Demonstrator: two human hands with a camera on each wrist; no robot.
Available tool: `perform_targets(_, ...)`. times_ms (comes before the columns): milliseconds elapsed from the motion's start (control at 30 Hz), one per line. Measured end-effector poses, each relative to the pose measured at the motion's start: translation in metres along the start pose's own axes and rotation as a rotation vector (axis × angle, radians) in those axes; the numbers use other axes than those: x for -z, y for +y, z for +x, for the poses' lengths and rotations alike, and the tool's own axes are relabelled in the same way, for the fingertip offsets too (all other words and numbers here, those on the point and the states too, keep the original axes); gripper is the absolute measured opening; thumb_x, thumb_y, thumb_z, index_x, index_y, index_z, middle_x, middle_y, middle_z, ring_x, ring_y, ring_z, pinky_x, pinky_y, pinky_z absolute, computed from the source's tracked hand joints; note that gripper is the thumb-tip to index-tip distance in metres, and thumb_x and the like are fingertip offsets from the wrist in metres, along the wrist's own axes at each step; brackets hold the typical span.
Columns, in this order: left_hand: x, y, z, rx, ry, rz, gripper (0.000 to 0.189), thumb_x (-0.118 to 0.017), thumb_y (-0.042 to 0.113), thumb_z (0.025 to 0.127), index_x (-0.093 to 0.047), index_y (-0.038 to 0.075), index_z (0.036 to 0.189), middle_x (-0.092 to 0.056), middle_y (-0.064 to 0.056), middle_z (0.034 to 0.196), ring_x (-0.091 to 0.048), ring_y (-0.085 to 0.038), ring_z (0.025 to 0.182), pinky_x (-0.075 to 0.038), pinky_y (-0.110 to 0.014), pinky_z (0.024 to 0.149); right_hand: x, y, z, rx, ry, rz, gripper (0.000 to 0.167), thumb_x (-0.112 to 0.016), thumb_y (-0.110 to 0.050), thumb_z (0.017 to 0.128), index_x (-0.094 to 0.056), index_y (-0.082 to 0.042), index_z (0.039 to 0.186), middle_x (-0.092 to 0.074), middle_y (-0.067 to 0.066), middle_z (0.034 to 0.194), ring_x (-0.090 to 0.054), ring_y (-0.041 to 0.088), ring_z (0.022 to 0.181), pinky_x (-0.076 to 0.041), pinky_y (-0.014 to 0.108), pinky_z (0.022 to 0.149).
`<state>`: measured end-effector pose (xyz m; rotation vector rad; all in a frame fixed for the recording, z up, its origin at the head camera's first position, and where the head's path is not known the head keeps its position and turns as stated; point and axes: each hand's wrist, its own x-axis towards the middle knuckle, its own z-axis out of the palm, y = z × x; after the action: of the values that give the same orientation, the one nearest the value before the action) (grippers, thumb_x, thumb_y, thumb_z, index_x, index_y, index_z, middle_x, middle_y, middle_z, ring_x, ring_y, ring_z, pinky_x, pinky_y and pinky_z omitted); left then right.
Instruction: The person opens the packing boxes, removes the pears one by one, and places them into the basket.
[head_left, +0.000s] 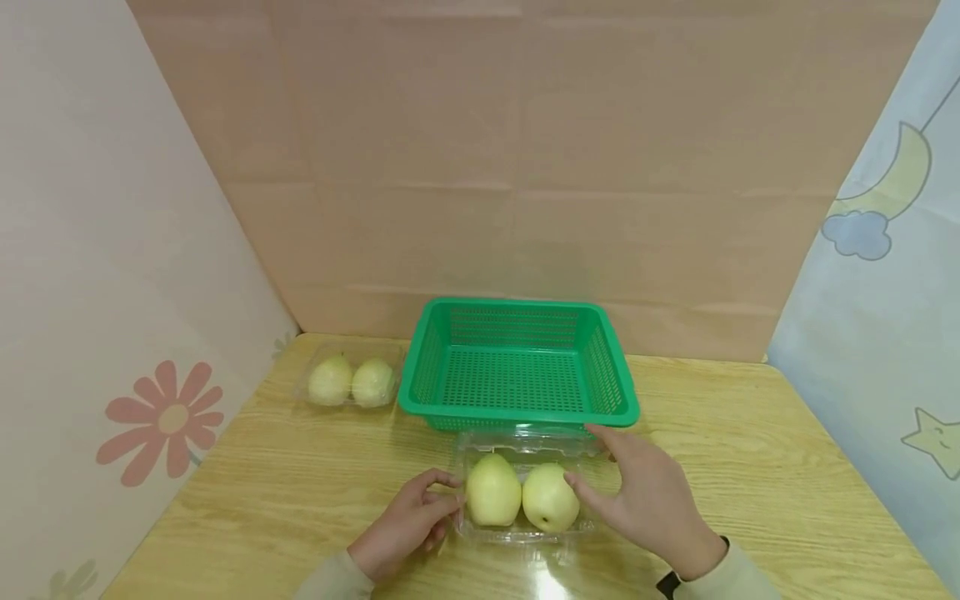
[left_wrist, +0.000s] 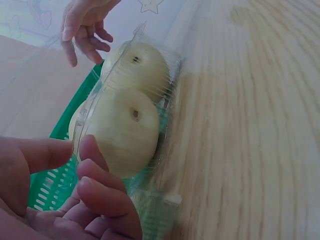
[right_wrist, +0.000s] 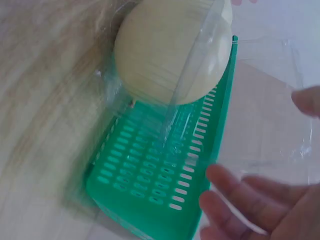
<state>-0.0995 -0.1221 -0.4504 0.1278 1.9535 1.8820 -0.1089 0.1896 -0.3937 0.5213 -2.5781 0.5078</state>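
A clear plastic clamshell box [head_left: 525, 535] stands in front of the green basket, its lid raised. Two pale yellow-green pears, a left pear [head_left: 492, 492] and a right pear [head_left: 551, 497], sit side by side in it. At the box's left end my left hand [head_left: 415, 518] pinches the rim between thumb and finger; the left wrist view shows these fingers [left_wrist: 90, 152] at the rim. Over the right end hovers my right hand [head_left: 651, 498], fingers spread and thumb apart. In the right wrist view the clear lid [right_wrist: 272, 105] lies near its fingers; contact there cannot be told.
Behind the box is a green perforated basket [head_left: 517, 417] with nothing in it. To its left stands another clear box with two pears [head_left: 330, 382]. The wooden table [head_left: 720, 467] meets a brown-papered back wall and patterned side walls.
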Motion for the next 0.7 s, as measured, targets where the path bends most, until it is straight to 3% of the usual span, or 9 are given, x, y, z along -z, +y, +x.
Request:
perform_targets(167,0.001,-0.001,0.005,0.007,-0.003,0.003,0.022,-0.059,0.02,0.1,-0.056,0.0,0.108,-0.06,0.002,0.07,-0.043,-0.008,0.055,-0.037,-0.02,0.048,0.004,-0.006,0.0,-0.174,-0.082,0.023,0.032,-0.08,-0.047,0.079,-0.07,-0.018,0.087,-0.063,-0.011,0.073,-0.052,0.006,0.061,-0.041,0.028,0.052)
perform_targets(267,0.001,0.0,0.006,0.002,-0.008,0.012,0.02,-0.059,0.019,0.1,-0.058,0.0,0.103,-0.061,0.001,0.071,-0.044,-0.008,0.055,-0.038,-0.02,0.048,0.005,-0.01,-0.002,-0.199,-0.184,0.039,0.03,-0.079,-0.051,0.08,-0.07,-0.022,0.081,-0.061,-0.013,0.074,-0.053,0.005,0.063,-0.042,0.027,0.054)
perform_targets(367,0.001,0.0,0.007,-0.005,-0.013,0.018,0.022,-0.061,0.02,0.099,-0.059,-0.002,0.101,-0.062,0.001,0.073,-0.045,-0.008,0.056,-0.038,-0.02,0.047,0.001,-0.014,-0.005,-0.142,-0.248,0.032,0.041,-0.08,-0.053,0.077,-0.073,-0.018,0.097,-0.067,-0.008,0.09,-0.062,0.011,0.076,-0.049,0.031,0.062)
perform_targets(467,0.002,0.002,0.008,-0.003,-0.015,0.019,0.022,-0.061,0.019,0.098,-0.06,-0.003,0.101,-0.063,0.001,0.074,-0.045,-0.008,0.057,-0.038,-0.019,0.047,-0.008,-0.018,-0.008,-0.049,-0.248,-0.007,0.056,-0.082,-0.056,0.072,-0.072,-0.015,0.109,-0.07,-0.001,0.104,-0.067,0.019,0.09,-0.054,0.036,0.07)
perform_targets(567,0.001,0.002,0.009,0.014,-0.003,0.017,0.019,-0.06,0.019,0.098,-0.061,0.0,0.096,-0.062,0.0,0.074,-0.044,-0.008,0.057,-0.037,-0.019,0.047,-0.017,-0.021,-0.009,0.014,-0.238,-0.02,0.064,-0.083,-0.058,0.069,-0.071,-0.015,0.114,-0.071,0.0,0.105,-0.067,0.02,0.091,-0.054,0.035,0.067)
perform_targets(700,-0.002,0.003,0.012,0.032,0.03,0.023,0.018,-0.058,0.018,0.097,-0.058,0.006,0.085,-0.059,0.0,0.071,-0.044,-0.009,0.054,-0.037,-0.02,0.047,-0.025,-0.026,-0.007,0.069,-0.209,-0.054,0.066,-0.085,-0.056,0.064,-0.069,-0.018,0.115,-0.069,-0.003,0.092,-0.063,0.014,0.081,-0.047,0.027,0.056)
